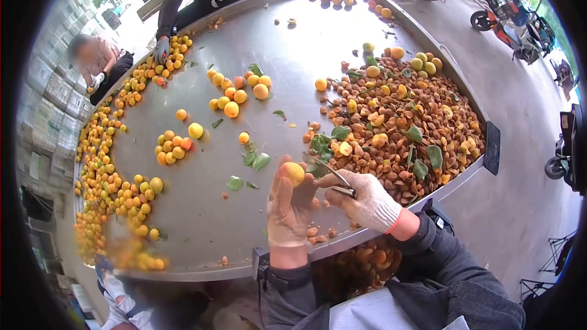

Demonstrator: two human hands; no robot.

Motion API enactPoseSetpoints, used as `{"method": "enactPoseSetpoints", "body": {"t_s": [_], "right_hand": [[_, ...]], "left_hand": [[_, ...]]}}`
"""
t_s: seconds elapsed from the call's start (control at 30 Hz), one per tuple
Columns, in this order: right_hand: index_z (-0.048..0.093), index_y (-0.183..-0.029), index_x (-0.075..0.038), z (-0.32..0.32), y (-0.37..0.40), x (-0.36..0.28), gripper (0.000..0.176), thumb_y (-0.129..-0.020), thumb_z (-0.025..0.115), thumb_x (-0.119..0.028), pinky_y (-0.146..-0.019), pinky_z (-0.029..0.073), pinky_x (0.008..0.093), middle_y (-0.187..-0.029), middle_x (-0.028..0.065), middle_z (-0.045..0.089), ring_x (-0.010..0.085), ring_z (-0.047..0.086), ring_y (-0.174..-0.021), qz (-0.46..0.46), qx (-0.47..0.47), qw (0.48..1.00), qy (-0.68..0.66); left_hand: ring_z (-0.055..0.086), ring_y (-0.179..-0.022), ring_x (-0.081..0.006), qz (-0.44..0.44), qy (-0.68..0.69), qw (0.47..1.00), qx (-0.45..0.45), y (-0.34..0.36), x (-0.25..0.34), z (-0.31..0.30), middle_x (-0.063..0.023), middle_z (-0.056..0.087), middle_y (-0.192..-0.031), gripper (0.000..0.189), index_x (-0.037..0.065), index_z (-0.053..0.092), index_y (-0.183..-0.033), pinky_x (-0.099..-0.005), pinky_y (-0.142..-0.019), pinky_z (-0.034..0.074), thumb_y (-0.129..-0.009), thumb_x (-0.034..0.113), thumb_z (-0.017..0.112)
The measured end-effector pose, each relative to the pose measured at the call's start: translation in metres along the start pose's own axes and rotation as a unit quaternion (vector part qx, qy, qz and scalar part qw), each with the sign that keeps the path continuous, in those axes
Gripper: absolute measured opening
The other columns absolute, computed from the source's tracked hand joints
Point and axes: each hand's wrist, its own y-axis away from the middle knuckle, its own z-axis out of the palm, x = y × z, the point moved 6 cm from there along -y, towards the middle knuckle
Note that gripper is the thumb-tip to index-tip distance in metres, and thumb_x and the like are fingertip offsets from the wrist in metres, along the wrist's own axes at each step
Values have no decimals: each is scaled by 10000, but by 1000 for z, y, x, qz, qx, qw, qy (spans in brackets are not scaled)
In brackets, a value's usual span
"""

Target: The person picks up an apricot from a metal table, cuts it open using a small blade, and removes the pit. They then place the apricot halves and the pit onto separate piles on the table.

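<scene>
Left hand holding apricot, right hand closed round tool just beside, table rim below, open metal lower centre-left, pit heap right.

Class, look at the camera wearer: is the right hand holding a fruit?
No, the right hand grips a metal tool, while a fruit is in the left hand.

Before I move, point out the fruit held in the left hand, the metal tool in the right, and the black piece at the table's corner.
Held fruit (294, 175): head view, middle of its yellow-orange skin.
Metal tool (332, 172): head view, on its upper bar.
Black corner piece (492, 148): head view, middle of its flat face.
</scene>
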Motion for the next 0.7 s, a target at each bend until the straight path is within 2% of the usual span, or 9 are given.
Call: {"method": "enactPoseSetpoints", "body": {"t_s": [0.03,0.07,0.13,0.17,0.27,0.4,0.6,0.67,0.7], "right_hand": [[647,-1092,-56,0,0,8,213,-884,644,-102,-689,533,308,-862,53,683,150,657,-740,-24,19,999,42],[647,-1092,-56,3,-2,19,213,-884,644,-102,-689,533,308,-862,53,683,150,657,-740,-23,18,999,38],[647,-1072,-58,8,1,12,207,-873,651,-115,-674,536,336,-844,103,682,226,684,-734,-167,17,982,85],[652,-1044,-56,9,4,15,193,-862,654,-121,-684,538,359,-856,151,677,299,688,-780,-139,5,986,92],[657,-1035,-57,6,4,17,191,-856,658,-122,-689,541,371,-881,164,681,334,682,-805,-155,23,981,113],[661,-1037,-59,2,6,14,198,-849,653,-119,-664,540,389,-831,175,676,361,672,-766,-148,26,979,136],[654,-1064,-69,6,2,17,225,-842,620,-88,-645,529,403,-815,190,664,365,667,-747,-150,3,976,156],[650,-1081,-75,8,0,19,245,-839,614,-88,-643,526,401,-810,190,663,363,667,-741,-131,0,979,159],[646,-1098,-80,8,-1,22,265,-836,609,-88,-642,523,398,-805,189,662,360,667,-736,-111,-2,981,159]], "left_hand": [[634,-999,-234,15,-17,1000,0,0,-3,-1,-118,624,-1135,495,55,496,-1315,-378,-887,550,-884,191,698],[635,-992,-234,31,-34,999,1,0,-5,-2,-115,628,-1126,481,60,510,-1304,-387,-891,545,-887,210,696],[635,-987,-235,26,-53,998,10,5,-11,0,-119,632,-1116,496,56,517,-1297,-387,-896,536,-873,224,713],[635,-983,-237,23,-68,997,13,7,-14,1,-123,636,-1106,512,52,524,-1290,-388,-901,527,-860,238,730],[634,-976,-239,59,-146,987,-20,6,-21,5,-133,641,-1091,554,38,539,-1269,-379,-906,511,-821,268,770],[632,-968,-230,59,-160,985,-10,7,-25,10,-128,640,-1083,572,28,553,-1248,-365,-900,506,-795,278,795],[630,-928,-178,98,-205,973,35,13,-19,10,-110,647,-1066,525,-27,546,-1245,-305,-865,507,-804,130,785],[629,-881,-138,107,-300,941,112,18,-13,15,-93,650,-1060,519,-46,552,-1239,-246,-800,516,-777,15,780],[629,-881,-138,107,-299,942,112,20,-15,17,-93,650,-1060,519,-46,552,-1239,-246,-800,516,-777,15,780]]}}
